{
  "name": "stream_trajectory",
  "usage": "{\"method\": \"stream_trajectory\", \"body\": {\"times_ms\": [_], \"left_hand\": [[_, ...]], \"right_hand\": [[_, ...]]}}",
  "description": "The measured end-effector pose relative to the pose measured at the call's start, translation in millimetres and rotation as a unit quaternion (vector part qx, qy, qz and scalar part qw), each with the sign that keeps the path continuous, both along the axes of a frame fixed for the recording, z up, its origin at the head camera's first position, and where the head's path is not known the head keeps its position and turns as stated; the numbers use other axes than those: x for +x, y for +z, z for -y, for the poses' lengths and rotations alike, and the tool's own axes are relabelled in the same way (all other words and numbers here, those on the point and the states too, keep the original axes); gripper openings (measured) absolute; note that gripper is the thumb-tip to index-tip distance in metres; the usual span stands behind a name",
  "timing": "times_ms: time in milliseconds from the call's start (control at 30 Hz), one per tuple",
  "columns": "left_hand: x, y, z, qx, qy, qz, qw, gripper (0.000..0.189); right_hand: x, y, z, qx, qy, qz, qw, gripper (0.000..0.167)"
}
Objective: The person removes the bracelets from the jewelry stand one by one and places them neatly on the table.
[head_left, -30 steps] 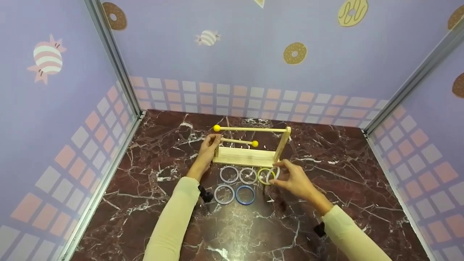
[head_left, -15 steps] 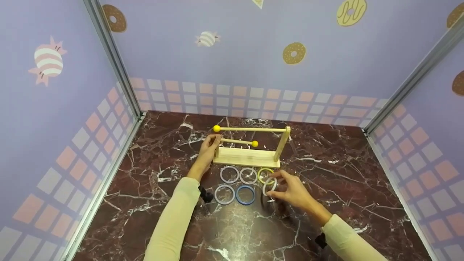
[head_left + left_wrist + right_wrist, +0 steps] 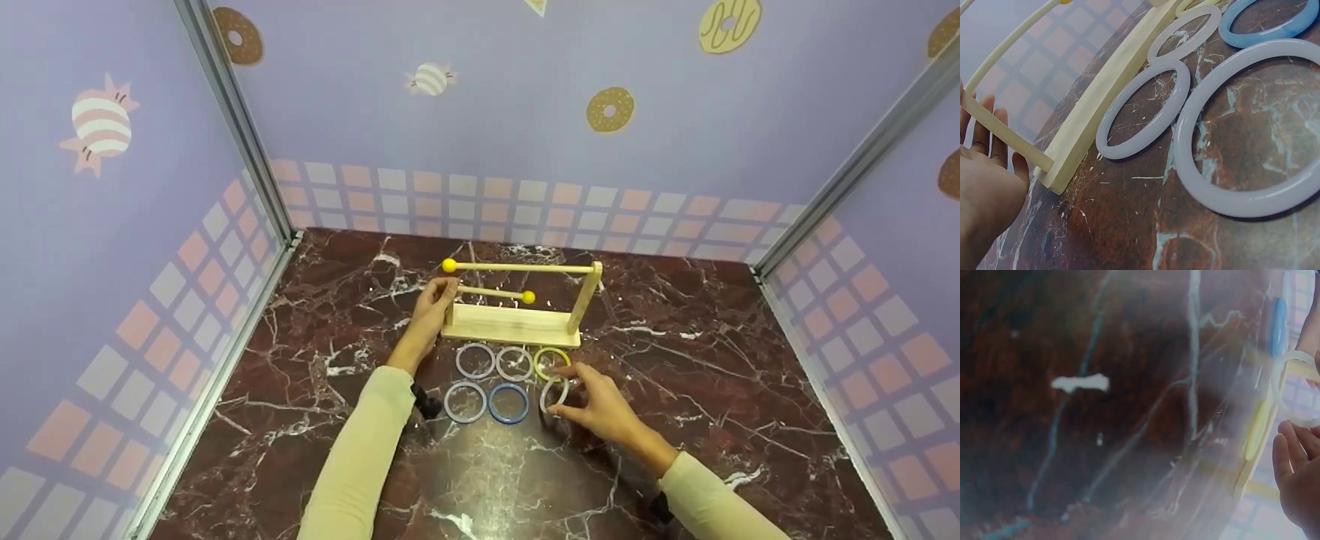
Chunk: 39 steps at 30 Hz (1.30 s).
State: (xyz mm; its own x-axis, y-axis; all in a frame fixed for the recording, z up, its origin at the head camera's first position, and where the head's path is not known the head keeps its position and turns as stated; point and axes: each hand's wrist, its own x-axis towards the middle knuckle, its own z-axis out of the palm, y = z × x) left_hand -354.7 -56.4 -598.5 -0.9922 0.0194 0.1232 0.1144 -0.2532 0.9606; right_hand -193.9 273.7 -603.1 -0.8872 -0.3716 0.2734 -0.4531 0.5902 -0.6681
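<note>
My left hand [image 3: 429, 311] grips the top of the short post of a wooden stand [image 3: 510, 330]. This stand has two horizontal rods, each tipped with a yellow ball [image 3: 529, 298]. In the head view, my right hand [image 3: 609, 405] pinches a whitish bangle [image 3: 543, 397] between thumb and fingers, tilted, right of a blue bangle [image 3: 508, 421]. It is also held in the right wrist view, partly cut off by the edge. Beyond it lies a yellow bangle [image 3: 551, 349]. Two pale bangles, one lavender bangle [image 3: 457, 364] among them, continue that row leftward; another pale bangle [image 3: 1247, 203] lies nearer.
Dark red marbled tabletop [image 3: 337, 465] carries everything. Patterned lilac panels [image 3: 510, 127] enclose it at the back and both sides, with metal corner posts [image 3: 240, 127]. The bangles lie in two rows just in front of the stand's base.
My right hand has drawn the whitish bangle back from beside the yellow one, toward me and slightly left, to the right of the blue one. My left hand stays on the post.
</note>
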Motion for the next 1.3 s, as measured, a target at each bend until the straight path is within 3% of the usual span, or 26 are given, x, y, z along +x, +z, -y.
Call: {"method": "stream_trajectory", "body": {"times_ms": [300,667,1133,1300], "left_hand": [[-2.0,-1.0,1.0,0.01,-0.008,-0.01,0.9999,0.018],[-1.7,-2.1,1.0,0.007,-0.012,0.002,0.9999,0.034],[-1.6,-2.0,1.8,-0.014,-0.013,0.008,0.9998,0.037],[-1.0,-0.7,2.4,0.0,-0.016,0.0,0.9999,0.036]], "right_hand": [[-0.1,-2.4,3.6,-0.007,-0.006,0.009,0.9999,0.06],[5.0,-7.2,-5.4,0.091,-0.007,-0.057,0.9942,0.067],[4.8,-14.7,-7.9,0.112,-0.002,-0.077,0.9907,0.066],[4.8,-14.4,-6.5,0.115,0.001,-0.08,0.9901,0.068]]}}
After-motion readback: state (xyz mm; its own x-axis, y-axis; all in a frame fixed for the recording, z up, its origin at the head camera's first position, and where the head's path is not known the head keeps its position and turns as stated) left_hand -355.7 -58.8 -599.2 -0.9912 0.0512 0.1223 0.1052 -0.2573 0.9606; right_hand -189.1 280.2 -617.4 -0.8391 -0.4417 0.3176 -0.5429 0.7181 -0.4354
